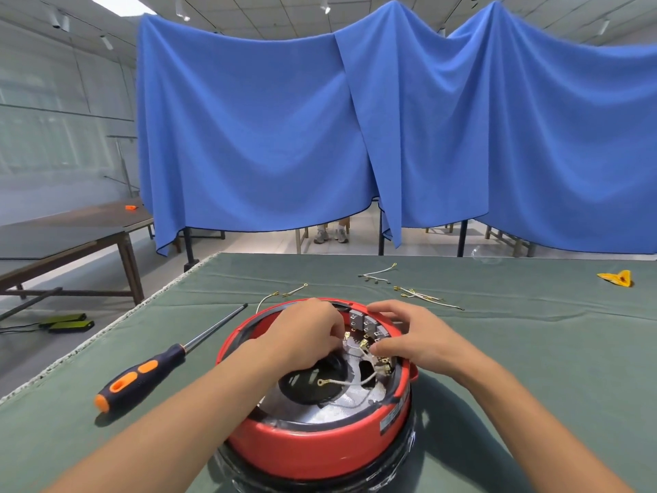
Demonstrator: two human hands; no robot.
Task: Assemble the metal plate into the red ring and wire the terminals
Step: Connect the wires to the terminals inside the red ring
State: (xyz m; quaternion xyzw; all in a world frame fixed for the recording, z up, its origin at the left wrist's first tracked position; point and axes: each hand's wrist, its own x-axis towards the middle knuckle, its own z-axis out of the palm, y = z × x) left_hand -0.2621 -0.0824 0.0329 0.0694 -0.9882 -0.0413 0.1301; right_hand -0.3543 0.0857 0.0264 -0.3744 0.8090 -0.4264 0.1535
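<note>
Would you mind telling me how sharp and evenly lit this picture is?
Head view: soft, even overhead light, faint shadow beside the screwdriver; wide-angle bending curves the blue curtain; the hands and terminals are fairly sharp, fine wiring detail smeared.

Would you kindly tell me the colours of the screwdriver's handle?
Dark navy with orange inserts, clearest in the head view: screwdriver.

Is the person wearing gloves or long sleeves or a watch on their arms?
No. The left hand and the right hand are both bare, with no gloves. Both forearms are bare too, right down to the bottom of the picture, so no sleeves show. No watch, bracelet or ring can be seen on either one, and nothing is written or marked on them.
</note>
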